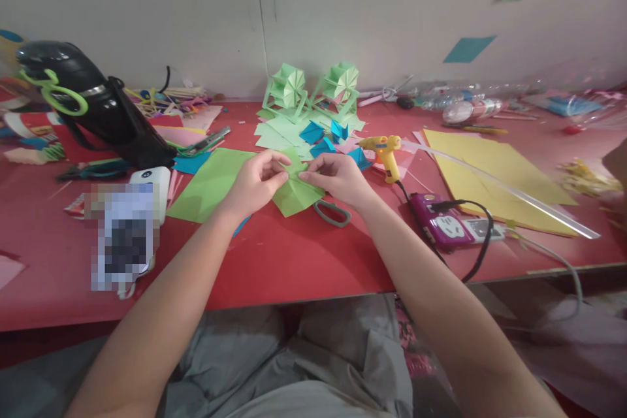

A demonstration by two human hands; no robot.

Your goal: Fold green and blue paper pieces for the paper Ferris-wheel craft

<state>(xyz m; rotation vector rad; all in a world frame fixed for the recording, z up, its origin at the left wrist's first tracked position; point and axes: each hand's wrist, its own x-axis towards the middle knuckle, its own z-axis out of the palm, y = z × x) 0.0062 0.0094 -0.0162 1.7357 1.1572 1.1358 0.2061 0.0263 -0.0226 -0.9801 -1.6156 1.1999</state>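
Note:
My left hand [255, 181] and my right hand [337, 179] meet over a small light green folded paper [294, 194] above the red table [294, 261]. Both hands pinch its upper edge, fingertips almost touching. Grey-handled scissors [333, 213] lie just under the paper, by my right wrist. A larger flat green sheet [208, 184] lies to the left of my left hand. Behind the hands sit pale green sheets [279, 134], several small blue folded pieces [313, 134] and two green paper wheel models [313, 88].
A yellow glue gun [386, 151] stands right of my hands, its cord running to a purple power strip [448, 225]. A yellow sheet [494, 170] with a clear ruler [519, 194] lies at right. A black bag [93, 104], white power bank [151, 183] and craft clutter fill the left.

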